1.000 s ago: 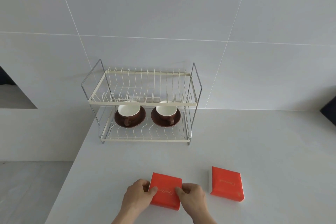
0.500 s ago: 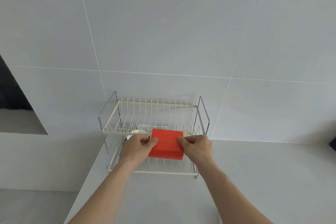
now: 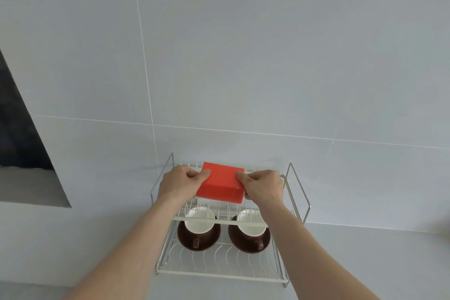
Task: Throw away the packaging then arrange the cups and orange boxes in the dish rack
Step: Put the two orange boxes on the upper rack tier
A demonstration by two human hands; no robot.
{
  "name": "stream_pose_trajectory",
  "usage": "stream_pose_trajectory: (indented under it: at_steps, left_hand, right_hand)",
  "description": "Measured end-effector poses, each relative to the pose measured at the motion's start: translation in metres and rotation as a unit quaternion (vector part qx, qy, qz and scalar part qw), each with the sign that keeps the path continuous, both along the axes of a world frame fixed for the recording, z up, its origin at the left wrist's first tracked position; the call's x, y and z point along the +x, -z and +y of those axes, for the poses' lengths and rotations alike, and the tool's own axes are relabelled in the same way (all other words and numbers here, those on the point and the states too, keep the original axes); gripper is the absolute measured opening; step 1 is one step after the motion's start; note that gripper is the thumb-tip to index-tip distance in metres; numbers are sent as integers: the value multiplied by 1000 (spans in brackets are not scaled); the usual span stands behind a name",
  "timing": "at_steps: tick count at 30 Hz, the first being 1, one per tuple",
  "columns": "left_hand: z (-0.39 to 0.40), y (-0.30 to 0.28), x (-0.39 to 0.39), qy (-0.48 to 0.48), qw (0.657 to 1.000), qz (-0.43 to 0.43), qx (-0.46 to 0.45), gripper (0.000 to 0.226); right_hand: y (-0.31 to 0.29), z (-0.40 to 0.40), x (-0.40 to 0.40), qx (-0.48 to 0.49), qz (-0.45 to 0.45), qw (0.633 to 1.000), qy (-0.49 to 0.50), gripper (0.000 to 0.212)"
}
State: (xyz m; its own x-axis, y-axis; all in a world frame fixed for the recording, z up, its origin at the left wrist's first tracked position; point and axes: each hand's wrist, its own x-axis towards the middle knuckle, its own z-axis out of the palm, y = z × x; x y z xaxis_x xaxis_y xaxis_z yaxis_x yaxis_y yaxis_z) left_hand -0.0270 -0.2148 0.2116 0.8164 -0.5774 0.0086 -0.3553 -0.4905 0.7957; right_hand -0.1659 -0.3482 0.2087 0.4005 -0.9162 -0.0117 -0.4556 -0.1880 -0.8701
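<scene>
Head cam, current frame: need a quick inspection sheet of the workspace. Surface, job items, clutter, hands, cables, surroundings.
Surface: pale countertop, bare where visible.
Job's things: two-tier wire dish rack against the wall; two cups, left cup and right cup, each on a brown saucer on the lower tier; one orange box held over the upper tier. No second box and no packaging in view.
Clutter: nothing seen.
Grippers: left hand and right hand grip the box at opposite ends.
Cables: nothing seen.
Surroundings: grey tiled wall; dark recess at the left.
</scene>
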Motion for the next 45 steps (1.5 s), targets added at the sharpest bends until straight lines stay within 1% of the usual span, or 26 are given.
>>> stream_pose_trajectory:
  at_steps: [4,7,12,15,19,22,28,33,36,37,39,43,45]
  left_hand:
    - [-7,11,27,2,1000,1,16,27]
    - [-14,23,47,6,999,2,31,26]
    - [-27,47,71,7,996,-10,86,35]
    - [-34,59,80,4,992,-33,124,38]
    - [-44,71,86,-16,988,-41,151,36]
    - [-46,79,88,-13,983,-42,177,36]
    - [-45,91,90,-15,979,-52,194,28]
    - [-47,96,92,-9,978,-64,196,31]
    - [-47,99,89,-4,976,-103,194,35]
    - [-47,100,88,-3,973,-123,194,36]
    - [-47,98,84,3,967,-163,195,38]
    - [-43,93,77,38,947,-246,204,48]
    - [-41,91,74,57,933,-283,215,56]
  right_hand:
    - [9,-7,31,0,23,1000,-4,35]
    - [21,-12,51,1,37,999,-5,31]
    - [44,-20,79,20,61,998,-11,28]
    - [56,-23,92,23,79,996,-15,26]
    - [68,-26,101,26,90,995,-19,26]
    - [74,-28,105,25,109,993,-25,26]
    - [85,-28,110,17,144,988,-48,24]
    - [92,-30,111,1,161,985,-63,28]
    - [95,-30,111,-31,189,978,-85,25]
    - [94,-29,110,-46,193,976,-90,29]
    - [91,-28,106,-88,215,967,-103,46]
    - [86,-29,91,-189,263,935,-146,40]
    - [86,-33,82,-230,286,914,-171,46]
